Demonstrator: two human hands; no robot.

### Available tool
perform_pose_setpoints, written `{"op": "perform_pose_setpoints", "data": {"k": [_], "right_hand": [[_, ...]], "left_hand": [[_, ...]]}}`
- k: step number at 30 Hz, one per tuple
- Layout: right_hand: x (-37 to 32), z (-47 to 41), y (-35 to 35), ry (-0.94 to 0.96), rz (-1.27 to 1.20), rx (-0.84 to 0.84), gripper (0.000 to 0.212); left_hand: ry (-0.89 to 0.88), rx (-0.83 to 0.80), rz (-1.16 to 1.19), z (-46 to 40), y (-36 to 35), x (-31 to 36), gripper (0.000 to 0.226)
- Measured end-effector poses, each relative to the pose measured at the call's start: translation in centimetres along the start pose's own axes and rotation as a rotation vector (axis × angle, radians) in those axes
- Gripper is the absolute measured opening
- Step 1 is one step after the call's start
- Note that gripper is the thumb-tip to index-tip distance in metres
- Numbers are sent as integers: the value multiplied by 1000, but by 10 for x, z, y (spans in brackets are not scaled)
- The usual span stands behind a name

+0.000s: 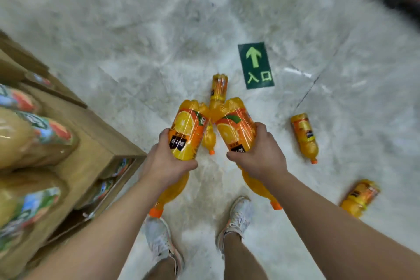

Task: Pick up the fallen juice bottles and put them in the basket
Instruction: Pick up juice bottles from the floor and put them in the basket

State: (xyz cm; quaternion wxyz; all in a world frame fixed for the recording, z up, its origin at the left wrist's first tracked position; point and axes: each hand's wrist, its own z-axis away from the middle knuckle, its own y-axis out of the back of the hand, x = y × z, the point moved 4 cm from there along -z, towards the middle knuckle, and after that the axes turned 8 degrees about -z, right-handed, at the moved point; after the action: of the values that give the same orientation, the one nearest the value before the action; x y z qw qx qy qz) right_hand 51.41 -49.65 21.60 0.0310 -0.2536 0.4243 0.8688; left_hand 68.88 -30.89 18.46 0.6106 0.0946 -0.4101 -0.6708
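left hand: wrapped round the lower label of one big orange juice bottle, thumb on top, fingers curled underneath. Cap pointing back at about 6 o'clock, base out at 12.
right hand: same deal on a second orange juice bottle, clamped round the middle, cap trailing toward 5 o'clock.
bottles on floor: one lying at 12 o'clock just past the held pair, a small one peeking between them, one at 3 o'clock, one more at 4 o'clock. All on their sides on the marble floor.
basket: can't spot it anywhere, tbh. Only a wooden display rack at 9 o'clock, stocked with paler bottles.
handling: full by the look of it, so probably hefty for one hand each. Thin plastic likely flexes a bit when squeezed. Glossy label wrap, so likely slick. Not fragile, but capable of rolling off if dropped.
where to grab: waist around the label, like now. Neck grip near the orange cap probably surer for carrying.
feet: white sneakers at 6 o'clock, near the caps.
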Motion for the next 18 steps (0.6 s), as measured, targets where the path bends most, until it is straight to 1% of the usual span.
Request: {"op": "perform_pose_setpoints", "data": {"k": [6, 9, 11, 13, 18], "right_hand": [[-109, 84, 128, 134, 108, 66, 104], [-161, 134, 184, 195, 164, 92, 97], [-193, 165, 217, 240, 199, 115, 91], [-221, 195, 245, 277, 201, 142, 90], [-282, 262, 302, 366, 181, 215, 96]], "left_hand": [[-86, 75, -3, 103, 147, 63, 116], [-112, 126, 2, 161, 216, 87, 113], [-140, 172, 20, 198, 259, 97, 112], [-166, 220, 40, 236, 298, 104, 114], [-215, 343, 97, 321, 371, 107, 119]]}}
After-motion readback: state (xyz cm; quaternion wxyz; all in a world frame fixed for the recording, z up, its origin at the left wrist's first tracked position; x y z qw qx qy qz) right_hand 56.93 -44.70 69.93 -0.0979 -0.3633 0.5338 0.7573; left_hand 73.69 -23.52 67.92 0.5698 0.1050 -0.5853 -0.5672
